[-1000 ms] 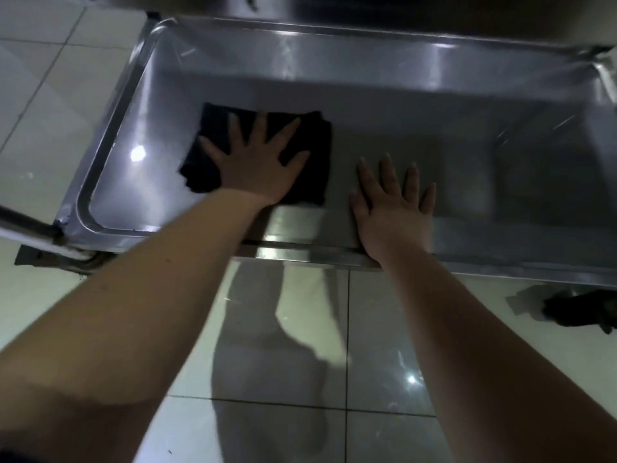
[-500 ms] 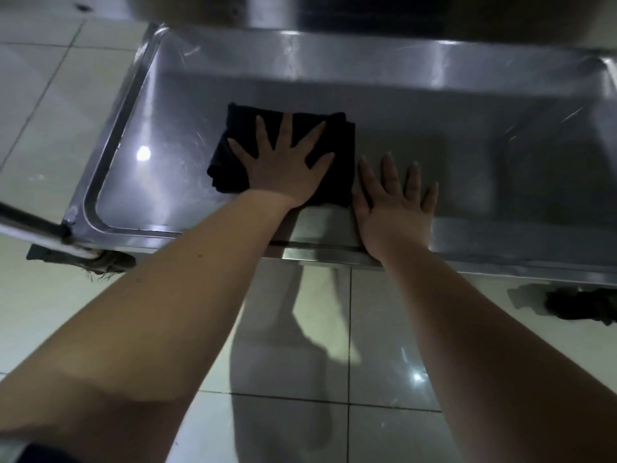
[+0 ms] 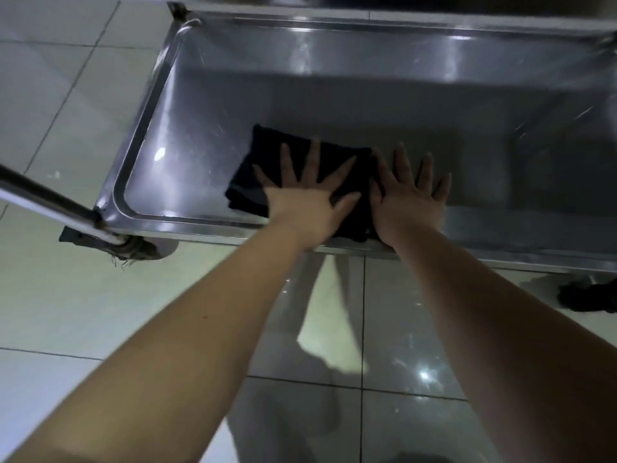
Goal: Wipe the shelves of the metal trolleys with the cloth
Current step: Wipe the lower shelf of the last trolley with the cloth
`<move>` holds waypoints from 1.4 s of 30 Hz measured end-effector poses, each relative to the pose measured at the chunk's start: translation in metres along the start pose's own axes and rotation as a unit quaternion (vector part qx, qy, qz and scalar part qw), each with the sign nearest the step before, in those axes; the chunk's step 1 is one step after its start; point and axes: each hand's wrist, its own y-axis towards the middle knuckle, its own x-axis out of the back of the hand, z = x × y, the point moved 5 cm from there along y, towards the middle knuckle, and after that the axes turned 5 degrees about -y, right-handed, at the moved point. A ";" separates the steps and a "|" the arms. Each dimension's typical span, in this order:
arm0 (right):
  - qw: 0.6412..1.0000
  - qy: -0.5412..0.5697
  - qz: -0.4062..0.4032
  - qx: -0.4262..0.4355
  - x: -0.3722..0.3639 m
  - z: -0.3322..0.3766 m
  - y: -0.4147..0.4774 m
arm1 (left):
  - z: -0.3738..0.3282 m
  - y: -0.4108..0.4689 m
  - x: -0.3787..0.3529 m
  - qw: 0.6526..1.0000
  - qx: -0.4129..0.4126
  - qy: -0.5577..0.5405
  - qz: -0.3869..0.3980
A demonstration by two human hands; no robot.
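Wiping judged under way: dark folded cloth (image 3: 267, 162) is pressed flat on the steel trolley shelf (image 3: 334, 105) near its front rim by the spread left hand (image 3: 302, 205), spread right hand (image 3: 409, 202) laid just beside; rightward sweep likely called for next.

Dim; glare on shelf (image 3: 187, 152); soft focus; warped edges
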 end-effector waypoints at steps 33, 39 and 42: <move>0.994 0.031 -0.028 0.102 -0.004 0.109 -0.004 | 0.198 -0.036 0.035 0.990 0.144 0.003 0.000; 0.994 0.034 -0.033 0.100 -0.004 0.107 -0.009 | 0.186 -0.049 0.030 0.989 0.143 0.001 0.027; 0.994 0.032 -0.031 0.100 -0.003 0.107 -0.009 | 0.188 -0.006 0.037 0.991 0.137 0.005 0.009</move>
